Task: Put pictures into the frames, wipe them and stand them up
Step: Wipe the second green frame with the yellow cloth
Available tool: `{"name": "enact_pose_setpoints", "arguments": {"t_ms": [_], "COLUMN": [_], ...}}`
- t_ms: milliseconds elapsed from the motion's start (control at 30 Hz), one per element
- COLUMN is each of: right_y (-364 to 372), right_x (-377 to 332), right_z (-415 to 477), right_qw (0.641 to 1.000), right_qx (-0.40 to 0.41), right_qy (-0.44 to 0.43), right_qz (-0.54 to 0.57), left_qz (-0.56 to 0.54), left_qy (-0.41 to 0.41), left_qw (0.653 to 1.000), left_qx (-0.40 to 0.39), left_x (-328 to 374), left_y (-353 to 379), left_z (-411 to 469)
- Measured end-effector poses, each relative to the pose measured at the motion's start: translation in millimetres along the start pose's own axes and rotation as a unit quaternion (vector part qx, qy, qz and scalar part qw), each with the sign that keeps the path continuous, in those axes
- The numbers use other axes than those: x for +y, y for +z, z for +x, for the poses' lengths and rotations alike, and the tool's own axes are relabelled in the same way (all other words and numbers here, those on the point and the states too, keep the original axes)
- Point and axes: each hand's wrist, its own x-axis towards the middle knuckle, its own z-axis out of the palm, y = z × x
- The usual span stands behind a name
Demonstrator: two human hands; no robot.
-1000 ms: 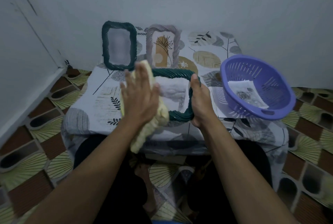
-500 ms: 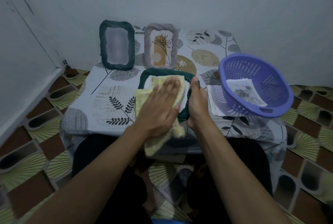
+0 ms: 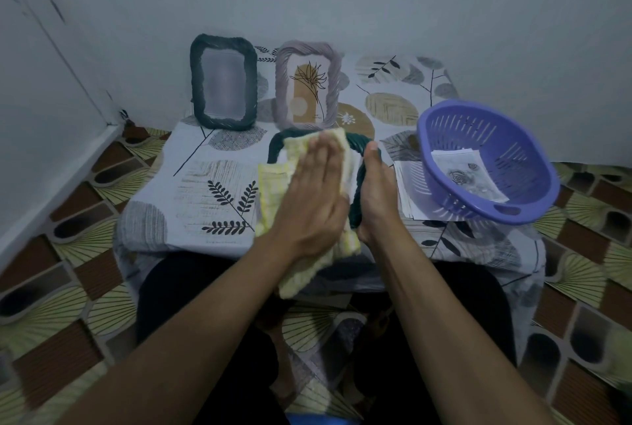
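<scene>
The left hand lies flat, fingers straight, pressing a pale yellow terry cloth onto a dark green twisted-rope picture frame at the near edge of the leaf-printed tablecloth. The right hand curls round that frame's right rim, steadying it. This looks like the wiping step. Behind, a second green rope frame and a lilac rope frame stand upright. Next, the wiped frame probably needs lifting and propping beside them. A purple slotted plastic basket holds a printed picture.
</scene>
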Motion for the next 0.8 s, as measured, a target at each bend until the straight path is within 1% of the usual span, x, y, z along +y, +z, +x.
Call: {"name": "enact_pose_setpoints", "arguments": {"t_ms": [100, 167, 233, 300, 367, 400, 467, 533, 567, 700, 767, 800], "right_y": [-5, -9, -11, -16, -21, -23, -26, -28, -29, -32, -33, -33], "right_x": [1, 3, 4, 4, 2, 0, -2, -4, -5, -11, -16, -18], "right_z": [3, 5, 5, 4, 4, 3, 3, 5, 6, 14, 17, 18], "right_qw": [1.0, 1.0, 0.999, 0.999, 0.998, 0.997, 0.995, 0.991, 0.988, 0.978, 0.972, 0.97], "right_qx": [0.001, 0.008, 0.006, 0.001, -0.012, -0.019, -0.045, -0.09, -0.107, -0.153, -0.163, -0.162], "right_qy": [0.018, 0.03, 0.04, 0.05, 0.068, 0.075, 0.088, 0.101, 0.107, 0.134, 0.163, 0.18], "right_qz": [-0.001, 0.006, 0.008, 0.003, -0.006, -0.007, -0.007, -0.012, -0.012, -0.055, -0.046, -0.024], "left_qz": [0.016, 0.04, 0.066, 0.061, 0.014, -0.019, -0.079, -0.107, -0.11, -0.035, -0.042, -0.055], "left_qy": [0.084, 0.097, 0.054, -0.021, -0.077, -0.093, -0.095, -0.075, -0.066, -0.053, -0.074, -0.09], "left_qw": [0.996, 0.994, 0.996, 0.998, 0.997, 0.995, 0.991, 0.989, 0.989, 0.996, 0.995, 0.993], "left_qx": [-0.028, -0.03, -0.019, -0.006, 0.003, 0.012, 0.046, 0.076, 0.078, 0.058, 0.057, 0.061], "left_x": [-7, -17, -32, -50, -68, -74, -80, -78, -76, -66, -63, -61], "left_y": [3, 3, 1, -2, -8, -13, -24, -36, -41, -44, -39, -37], "left_z": [-8, -13, -15, -16, -13, -11, -4, 4, 8, 12, 10, 9]}}
